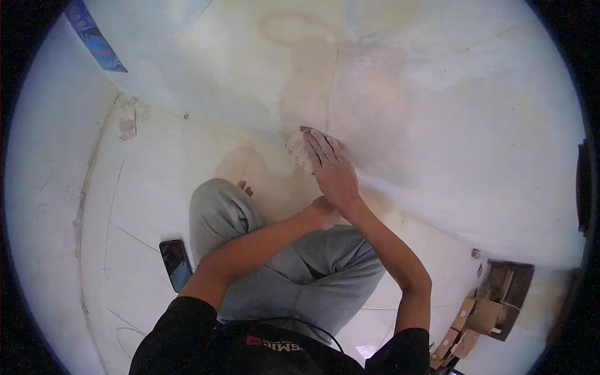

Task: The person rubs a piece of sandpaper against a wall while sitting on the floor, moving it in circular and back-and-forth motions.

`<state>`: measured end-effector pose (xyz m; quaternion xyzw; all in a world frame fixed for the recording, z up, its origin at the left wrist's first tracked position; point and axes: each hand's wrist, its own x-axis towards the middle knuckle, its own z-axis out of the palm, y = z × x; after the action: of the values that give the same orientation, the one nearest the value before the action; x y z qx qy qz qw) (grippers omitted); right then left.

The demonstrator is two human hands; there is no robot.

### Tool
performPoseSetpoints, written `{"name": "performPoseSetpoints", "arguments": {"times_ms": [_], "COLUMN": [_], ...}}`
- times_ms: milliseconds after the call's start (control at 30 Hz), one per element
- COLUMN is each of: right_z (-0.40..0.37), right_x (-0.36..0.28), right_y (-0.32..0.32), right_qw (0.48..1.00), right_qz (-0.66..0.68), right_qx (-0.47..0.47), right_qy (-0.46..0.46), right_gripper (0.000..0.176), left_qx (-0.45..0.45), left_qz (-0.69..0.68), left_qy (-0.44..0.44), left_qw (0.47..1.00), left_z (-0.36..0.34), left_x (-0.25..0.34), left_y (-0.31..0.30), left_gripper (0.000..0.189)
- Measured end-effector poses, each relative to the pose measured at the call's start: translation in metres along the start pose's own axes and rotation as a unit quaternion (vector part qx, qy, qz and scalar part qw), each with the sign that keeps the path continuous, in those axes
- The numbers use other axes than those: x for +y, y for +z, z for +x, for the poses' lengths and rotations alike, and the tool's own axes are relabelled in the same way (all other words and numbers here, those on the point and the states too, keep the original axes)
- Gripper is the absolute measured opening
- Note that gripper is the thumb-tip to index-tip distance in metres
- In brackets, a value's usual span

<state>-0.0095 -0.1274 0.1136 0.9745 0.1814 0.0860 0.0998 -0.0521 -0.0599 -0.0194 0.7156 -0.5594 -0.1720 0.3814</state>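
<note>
A sheet of sandpaper (296, 149) with printed numbers on its pale back lies against the lower part of the whitish wall (375, 94). My right hand (331, 169) presses flat on the sheet, its dusty fingers stretched out and pointing up the wall. Just below it, my left hand (325, 214) is near the right wrist, mostly hidden behind the right forearm, and its fingers do not show. Around the sheet the wall has a brownish, smoothed patch.
A black phone (175, 265) lies on the tiled floor (134, 212) left of my bent knee. Cardboard boxes (462, 325) and a dark frame (509, 294) stand at the lower right. A blue strip (97, 37) is on the wall at the upper left.
</note>
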Motion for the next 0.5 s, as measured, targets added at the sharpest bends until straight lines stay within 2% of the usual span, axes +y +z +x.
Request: {"name": "performPoseSetpoints", "arguments": {"times_ms": [33, 100, 133, 167, 200, 233, 267, 300, 333, 400, 433, 467, 500], "right_z": [0.008, 0.035, 0.056, 0.076, 0.093, 0.111, 0.121, 0.124, 0.125, 0.116, 0.101, 0.082, 0.063], "right_x": [-0.003, -0.017, -0.025, -0.034, -0.045, -0.057, -0.064, -0.067, -0.068, -0.069, -0.068, -0.065, -0.059], "right_y": [0.000, 0.010, 0.017, 0.023, 0.027, 0.028, 0.026, 0.021, 0.016, 0.007, 0.001, -0.005, -0.007], "right_qw": [1.000, 0.999, 0.995, 0.985, 0.984, 0.989, 0.991, 0.990, 0.992, 0.992, 0.987, 0.961, 0.927], "right_qz": [0.002, 0.014, 0.085, 0.155, 0.161, 0.114, 0.066, 0.071, 0.049, 0.020, 0.151, 0.278, 0.358], "right_qx": [0.020, 0.035, 0.053, 0.072, 0.072, 0.093, 0.115, 0.119, 0.120, 0.121, 0.061, -0.001, -0.091], "right_qy": [0.005, 0.003, 0.012, 0.024, 0.023, 0.013, 0.003, 0.005, 0.000, -0.005, -0.003, 0.002, 0.068], "right_gripper": [0.060, 0.061, 0.061, 0.061, 0.061, 0.061, 0.061, 0.061, 0.059, 0.057, 0.055, 0.053, 0.050], "left_qx": [0.003, -0.056, -0.056, 0.010, 0.074, 0.072, 0.069, 0.063, 0.058, -0.076, -0.076, -0.035, 0.005], "left_qz": [0.002, 0.007, 0.005, -0.087, -0.176, -0.173, -0.024, 0.125, 0.128, 0.012, 0.013, 0.058, 0.102], "left_qy": [-0.006, -0.011, -0.019, 0.010, 0.039, 0.033, 0.049, 0.066, 0.064, -0.021, -0.017, 0.006, 0.031], "left_qw": [1.000, 0.998, 0.998, 0.996, 0.981, 0.982, 0.996, 0.988, 0.988, 0.997, 0.997, 0.998, 0.994], "left_z": [0.001, 0.001, -0.003, -0.006, -0.011, -0.016, -0.022, -0.025, -0.023, -0.011, -0.011, -0.013, -0.013], "left_x": [-0.001, -0.005, -0.003, -0.002, -0.001, -0.017, -0.046, -0.047, -0.044, -0.034, -0.038, -0.041, -0.044], "left_y": [-0.001, -0.002, -0.002, -0.003, -0.003, 0.018, 0.054, 0.047, 0.042, 0.024, 0.032, 0.042, 0.051], "left_gripper": [0.031, 0.030, 0.030, 0.036, 0.042, 0.042, 0.043, 0.044, 0.044, 0.046, 0.046, 0.044, 0.042]}}
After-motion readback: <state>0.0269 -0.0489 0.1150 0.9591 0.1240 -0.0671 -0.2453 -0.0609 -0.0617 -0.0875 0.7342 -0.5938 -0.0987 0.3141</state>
